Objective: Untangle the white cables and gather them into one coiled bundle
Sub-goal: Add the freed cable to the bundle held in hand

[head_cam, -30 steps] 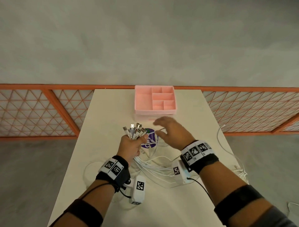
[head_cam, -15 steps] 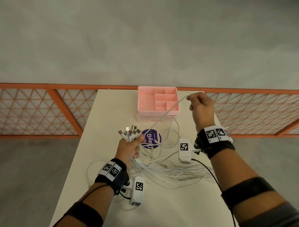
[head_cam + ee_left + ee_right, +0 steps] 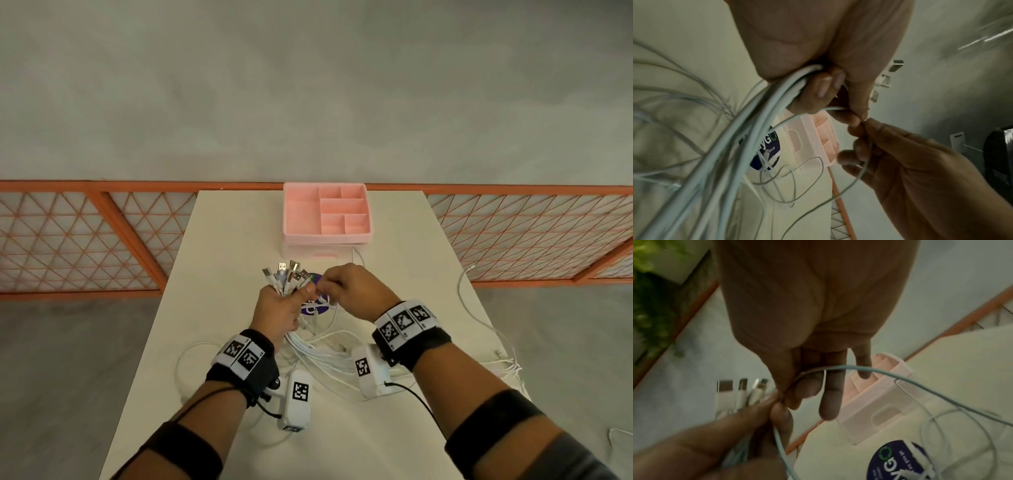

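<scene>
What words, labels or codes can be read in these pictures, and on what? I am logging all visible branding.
"yGO": white and green letters on the round dark-blue sticker on the table; its first letters are hidden by cables.
"you go": small line beneath, same sticker.
Other small print on the sticker: too blurred to read.
Black-and-white square marker codes on the wristbands and wrist cameras: patterns, not text.

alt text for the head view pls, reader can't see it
Over a pale table, the left hand grips a bunch of white cables with USB plugs fanned upward, while the right hand pinches one cable beside the left thumb. Loose cable trails toward the person; an empty pink organiser tray sits at the far edge.
</scene>
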Tool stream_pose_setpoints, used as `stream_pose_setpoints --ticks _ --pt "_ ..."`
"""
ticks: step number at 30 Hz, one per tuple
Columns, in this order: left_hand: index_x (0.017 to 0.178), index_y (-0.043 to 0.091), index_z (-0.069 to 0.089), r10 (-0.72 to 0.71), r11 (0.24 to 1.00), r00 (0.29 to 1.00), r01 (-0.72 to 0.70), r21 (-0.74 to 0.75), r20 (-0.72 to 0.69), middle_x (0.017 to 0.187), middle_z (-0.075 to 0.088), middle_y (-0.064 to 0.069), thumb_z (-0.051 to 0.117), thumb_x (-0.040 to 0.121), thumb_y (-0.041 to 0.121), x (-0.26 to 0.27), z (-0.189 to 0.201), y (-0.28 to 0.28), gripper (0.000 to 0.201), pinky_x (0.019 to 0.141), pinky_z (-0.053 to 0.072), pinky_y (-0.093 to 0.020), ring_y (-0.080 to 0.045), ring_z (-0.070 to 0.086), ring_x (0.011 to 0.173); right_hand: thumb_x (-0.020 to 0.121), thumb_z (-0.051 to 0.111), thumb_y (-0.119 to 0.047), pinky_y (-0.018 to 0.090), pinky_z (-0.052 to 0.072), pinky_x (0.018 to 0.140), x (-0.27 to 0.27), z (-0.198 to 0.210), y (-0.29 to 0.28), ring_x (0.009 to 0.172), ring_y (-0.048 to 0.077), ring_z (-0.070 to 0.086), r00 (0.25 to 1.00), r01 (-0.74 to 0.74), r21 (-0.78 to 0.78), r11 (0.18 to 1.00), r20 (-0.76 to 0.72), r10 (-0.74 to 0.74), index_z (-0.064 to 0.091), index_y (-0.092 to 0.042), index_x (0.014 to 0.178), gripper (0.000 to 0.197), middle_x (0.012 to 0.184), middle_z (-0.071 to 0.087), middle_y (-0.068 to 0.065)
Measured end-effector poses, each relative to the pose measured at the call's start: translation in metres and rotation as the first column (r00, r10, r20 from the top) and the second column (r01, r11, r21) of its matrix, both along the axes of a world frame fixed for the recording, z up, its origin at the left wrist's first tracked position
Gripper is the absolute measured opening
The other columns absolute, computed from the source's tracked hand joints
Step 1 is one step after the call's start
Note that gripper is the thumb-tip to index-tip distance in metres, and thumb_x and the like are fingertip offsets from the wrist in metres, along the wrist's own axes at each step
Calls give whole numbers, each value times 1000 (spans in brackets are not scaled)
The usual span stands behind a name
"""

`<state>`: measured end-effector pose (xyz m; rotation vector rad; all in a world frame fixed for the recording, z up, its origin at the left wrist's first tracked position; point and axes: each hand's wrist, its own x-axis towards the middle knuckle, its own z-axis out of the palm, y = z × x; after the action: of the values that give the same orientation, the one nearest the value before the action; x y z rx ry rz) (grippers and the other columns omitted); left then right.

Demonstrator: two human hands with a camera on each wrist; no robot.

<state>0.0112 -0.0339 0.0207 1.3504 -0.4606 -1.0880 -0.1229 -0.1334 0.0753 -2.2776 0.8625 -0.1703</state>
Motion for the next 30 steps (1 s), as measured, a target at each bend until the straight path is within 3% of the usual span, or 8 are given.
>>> stream_pose_setpoints --ticks 5,13,15,17,20,24,26,30 --pt "72 18 76 -6 1000 1000 6 -14 -22 86 51 -14 73 89 23 5 -1 5 18 47 17 -24 -14 20 48 98 54 -17 12 38 57 2 24 -9 56 -5 53 979 119 21 993 167 -121 72 -12 89 21 62 56 -17" --pt "82 6 68 18 1000 999 -17 15 -48 77 71 -5 70 91 18 9 -3 10 15 40 22 -18 -9 27 40 95 53 -11 21 36 55 -14 53 -52 55 4 49 723 537 45 842 490 -487 70 -12 88 19 64 59 -10" --pt "85 5 66 7 1000 999 -7 8 -39 74 70 -7 71 90 17 7 0 7 14 42 20 -19 -10 27 41 96 51 -10 24 43 62 -17 45 -54 69 14 57 749 565 -33 824 439 -496 71 -13 96 20 82 68 1" --pt "86 5 67 -2 1000 1000 2 -1 -14 76 67 -12 73 88 18 6 1 5 14 43 20 -20 -12 28 43 93 49 -4 35 50 85 -18 31 -51 97 22 61 838 516 -221 827 330 -435 71 -15 109 29 109 67 6" --pt "74 18 74 -37 999 999 38 -5 16 80 55 -17 75 87 22 4 0 2 14 44 21 -21 -15 26 47 88 54 -4 41 41 106 -14 14 -32 120 21 51 973 215 -381 899 158 -165 65 -19 123 40 127 61 2" --pt "66 20 73 -26 999 1000 26 -18 -15 83 51 -16 73 89 23 3 4 2 23 45 19 -22 -14 24 47 96 57 -19 29 47 88 -5 2 -8 96 14 62 996 -17 -134 991 88 29 70 -15 108 18 105 71 0" --pt "73 15 72 17 999 998 -18 -30 -55 82 61 -18 70 91 19 6 6 4 19 43 19 -21 -12 25 44 99 54 -29 35 48 77 -5 0 -11 82 20 62 1000 -12 -108 994 18 14 71 -10 94 26 90 70 4" --pt "85 13 65 90 995 992 -93 -29 -93 84 73 -12 65 95 23 11 6 8 14 41 23 -21 -10 26 42 98 58 -32 31 44 83 -17 -1 -31 93 20 60 974 221 -65 973 67 -217 74 -8 100 28 99 63 1"
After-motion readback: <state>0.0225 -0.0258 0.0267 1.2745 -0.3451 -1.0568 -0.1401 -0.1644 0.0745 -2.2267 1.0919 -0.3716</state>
